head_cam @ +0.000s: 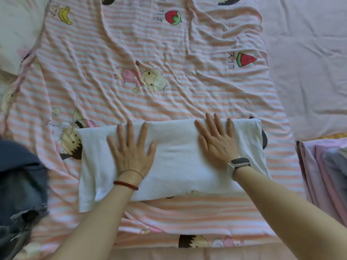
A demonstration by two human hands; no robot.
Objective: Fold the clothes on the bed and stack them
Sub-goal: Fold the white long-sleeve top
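A white garment (176, 156) lies folded into a wide rectangle on the pink-striped cartoon bedsheet (131, 91), near the front of the bed. My left hand (131, 149) rests flat on its left half, fingers spread, with a red bead bracelet and a thin bangle on the wrist. My right hand (217, 141) presses flat on its right half, fingers apart, a smartwatch on that wrist. Neither hand grips the cloth. A loose flap of the garment hangs out at its lower left corner.
A heap of dark blue denim clothes (20, 184) sits at the left edge. A stack of folded pastel fabrics (324, 171) lies at the right. A pale lilac sheet (309, 72) covers the right side. A pillow (16, 30) is at the far left.
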